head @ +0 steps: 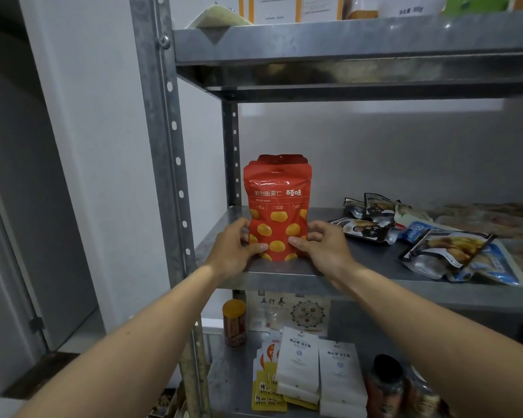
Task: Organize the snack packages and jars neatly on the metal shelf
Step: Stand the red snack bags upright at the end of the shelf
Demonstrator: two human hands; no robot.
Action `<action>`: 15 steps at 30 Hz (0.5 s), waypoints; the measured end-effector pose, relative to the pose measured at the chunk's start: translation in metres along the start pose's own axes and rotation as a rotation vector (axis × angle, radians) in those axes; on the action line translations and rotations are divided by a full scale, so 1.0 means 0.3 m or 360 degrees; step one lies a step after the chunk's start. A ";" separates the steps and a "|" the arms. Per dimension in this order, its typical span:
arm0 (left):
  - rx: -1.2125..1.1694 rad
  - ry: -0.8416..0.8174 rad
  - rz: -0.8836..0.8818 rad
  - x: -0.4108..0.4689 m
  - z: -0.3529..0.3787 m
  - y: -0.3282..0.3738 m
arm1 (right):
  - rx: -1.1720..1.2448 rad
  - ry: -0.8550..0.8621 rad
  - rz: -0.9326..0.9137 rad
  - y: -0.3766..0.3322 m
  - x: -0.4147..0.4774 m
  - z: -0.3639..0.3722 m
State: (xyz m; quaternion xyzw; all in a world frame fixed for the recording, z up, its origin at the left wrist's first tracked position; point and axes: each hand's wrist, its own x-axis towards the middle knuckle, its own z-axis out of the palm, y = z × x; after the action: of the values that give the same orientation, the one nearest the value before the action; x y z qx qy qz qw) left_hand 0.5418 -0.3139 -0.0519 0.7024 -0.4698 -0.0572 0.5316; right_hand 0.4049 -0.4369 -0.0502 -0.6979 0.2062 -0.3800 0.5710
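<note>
Left end of middle tier of metal shelf (284, 276): red pouch stack (277, 203) stood upright, right near front edge. left hand (236, 248) gripped its lower left side, thumb flat on front, fingers curled round edge. right hand (320, 245) did same on lower right side, so both were wrapped on it, neither loose. dark snack packs (366, 218) lay in messy flat heap further right on same tier, apart from pouches. Tier below had yellow-lidded jar (234, 322) at left, white packets (317, 366) near it.
</note>
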 end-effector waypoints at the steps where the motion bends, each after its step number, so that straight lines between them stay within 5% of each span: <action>1: 0.0004 -0.0003 0.0002 0.000 0.000 0.000 | -0.0006 -0.0002 -0.0007 0.000 -0.001 0.001; 10: -0.0029 -0.0063 -0.0072 0.007 -0.021 -0.016 | -0.0153 -0.0026 -0.0013 -0.017 -0.011 0.010; 15: -0.0570 0.0095 -0.0241 0.005 -0.027 0.056 | -0.0230 0.0225 -0.0038 -0.045 -0.015 -0.006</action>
State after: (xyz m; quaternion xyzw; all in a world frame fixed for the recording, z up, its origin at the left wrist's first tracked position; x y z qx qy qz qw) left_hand 0.5372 -0.3095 -0.0343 0.6314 -0.3820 -0.1587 0.6559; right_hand 0.3986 -0.4311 -0.0385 -0.7112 0.2644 -0.4192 0.4986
